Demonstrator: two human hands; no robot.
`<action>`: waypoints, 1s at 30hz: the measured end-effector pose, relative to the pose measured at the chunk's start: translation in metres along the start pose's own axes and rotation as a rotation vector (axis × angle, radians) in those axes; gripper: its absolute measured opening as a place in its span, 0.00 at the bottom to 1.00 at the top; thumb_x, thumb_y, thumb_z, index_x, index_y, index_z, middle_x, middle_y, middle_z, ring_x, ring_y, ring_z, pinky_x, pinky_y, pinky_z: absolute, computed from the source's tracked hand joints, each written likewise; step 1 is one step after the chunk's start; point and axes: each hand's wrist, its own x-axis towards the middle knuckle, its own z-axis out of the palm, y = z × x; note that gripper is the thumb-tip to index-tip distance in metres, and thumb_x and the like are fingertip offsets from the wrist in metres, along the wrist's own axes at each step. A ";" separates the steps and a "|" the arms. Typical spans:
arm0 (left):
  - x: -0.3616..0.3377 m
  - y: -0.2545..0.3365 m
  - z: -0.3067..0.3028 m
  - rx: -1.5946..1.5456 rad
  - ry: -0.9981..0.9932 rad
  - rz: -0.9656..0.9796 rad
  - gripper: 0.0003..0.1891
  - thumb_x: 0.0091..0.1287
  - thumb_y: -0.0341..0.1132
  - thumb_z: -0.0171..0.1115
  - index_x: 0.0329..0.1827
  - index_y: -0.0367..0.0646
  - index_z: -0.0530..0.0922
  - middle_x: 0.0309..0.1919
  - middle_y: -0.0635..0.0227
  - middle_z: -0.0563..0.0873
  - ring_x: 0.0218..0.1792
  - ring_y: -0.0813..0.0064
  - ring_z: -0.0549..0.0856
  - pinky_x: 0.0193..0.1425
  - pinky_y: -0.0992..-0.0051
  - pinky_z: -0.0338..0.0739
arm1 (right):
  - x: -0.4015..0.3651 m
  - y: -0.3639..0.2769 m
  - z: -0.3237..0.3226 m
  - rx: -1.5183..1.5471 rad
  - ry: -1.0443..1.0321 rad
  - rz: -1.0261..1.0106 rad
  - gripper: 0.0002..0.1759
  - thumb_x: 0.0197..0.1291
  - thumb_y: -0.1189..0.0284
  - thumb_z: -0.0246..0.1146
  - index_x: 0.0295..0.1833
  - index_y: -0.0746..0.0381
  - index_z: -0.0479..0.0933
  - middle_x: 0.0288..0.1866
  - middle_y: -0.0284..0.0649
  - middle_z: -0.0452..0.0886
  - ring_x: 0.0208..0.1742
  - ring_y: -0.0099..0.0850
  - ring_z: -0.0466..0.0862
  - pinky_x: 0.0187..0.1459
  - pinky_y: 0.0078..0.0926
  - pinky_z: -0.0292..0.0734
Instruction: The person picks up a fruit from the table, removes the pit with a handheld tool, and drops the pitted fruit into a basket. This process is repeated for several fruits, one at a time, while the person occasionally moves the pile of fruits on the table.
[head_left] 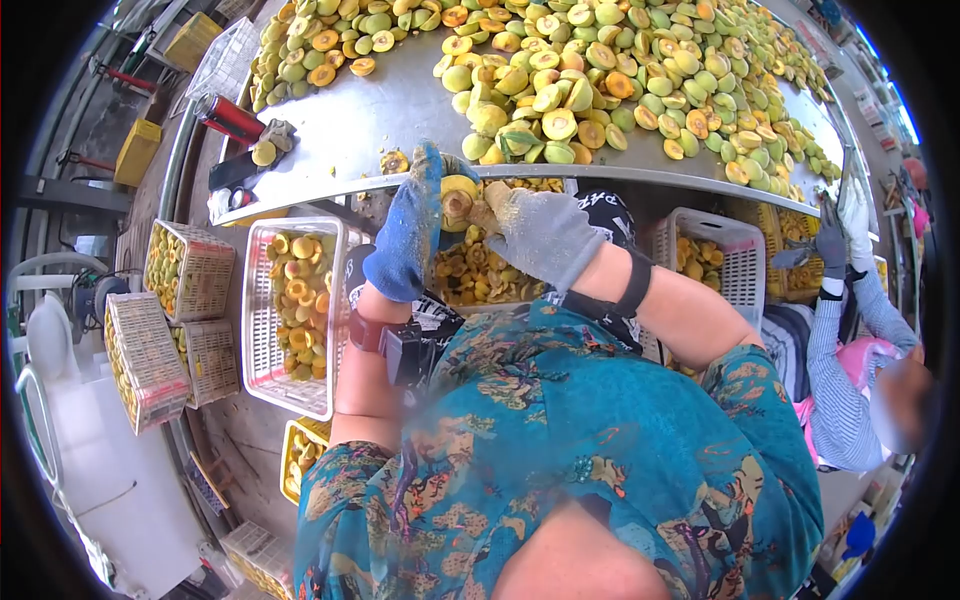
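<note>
My left hand [408, 235], in a blue glove dusted with crumbs, is closed around a yellow peach half [457, 203], its cut face turned up. My right hand [550, 238], in a grey glove with stained fingertips, reaches in from the right with its fingers curled against the fruit. Whatever those fingers pinch, if anything, is hidden. Both hands are just at the near edge of the metal table [335, 155]. Below them stands a crate of peach pieces [490, 275]. A large heap of halved peaches [590, 85] covers much of the tabletop.
A white crate of peach halves [255, 330] stands at my left, another white crate [745, 265] at my right. Stacked crates [150, 350] are farther left. A red can [230, 117] lies at the table's left corner. A co-worker's gloved hand [830, 245] is at the right.
</note>
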 end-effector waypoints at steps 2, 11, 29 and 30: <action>0.000 0.002 -0.001 0.006 -0.036 -0.022 0.30 0.74 0.62 0.39 0.42 0.43 0.78 0.32 0.72 0.81 0.31 0.82 0.79 0.35 0.82 0.75 | 0.000 0.003 0.004 -0.010 0.006 -0.003 0.21 0.53 0.60 0.67 0.47 0.60 0.74 0.30 0.45 0.83 0.32 0.46 0.85 0.34 0.44 0.79; 0.002 0.015 -0.013 0.784 -0.269 0.230 0.18 0.77 0.42 0.48 0.57 0.36 0.74 0.52 0.65 0.80 0.54 0.69 0.78 0.63 0.75 0.72 | 0.002 0.004 0.004 0.219 -0.384 0.084 0.19 0.59 0.60 0.62 0.45 0.65 0.75 0.37 0.53 0.83 0.42 0.52 0.84 0.43 0.45 0.78; 0.032 -0.045 -0.040 0.879 0.014 0.956 0.19 0.73 0.44 0.50 0.31 0.37 0.80 0.29 0.67 0.84 0.32 0.73 0.82 0.37 0.72 0.77 | 0.002 0.000 0.039 1.462 -0.643 0.287 0.14 0.63 0.62 0.61 0.48 0.59 0.79 0.33 0.33 0.82 0.32 0.19 0.78 0.35 0.22 0.75; 0.021 -0.011 -0.011 0.879 -0.155 1.085 0.17 0.71 0.40 0.51 0.29 0.38 0.79 0.28 0.67 0.85 0.31 0.71 0.82 0.37 0.70 0.77 | 0.004 0.000 0.033 1.175 -0.504 0.133 0.14 0.64 0.59 0.60 0.45 0.58 0.79 0.34 0.33 0.81 0.32 0.21 0.79 0.35 0.23 0.75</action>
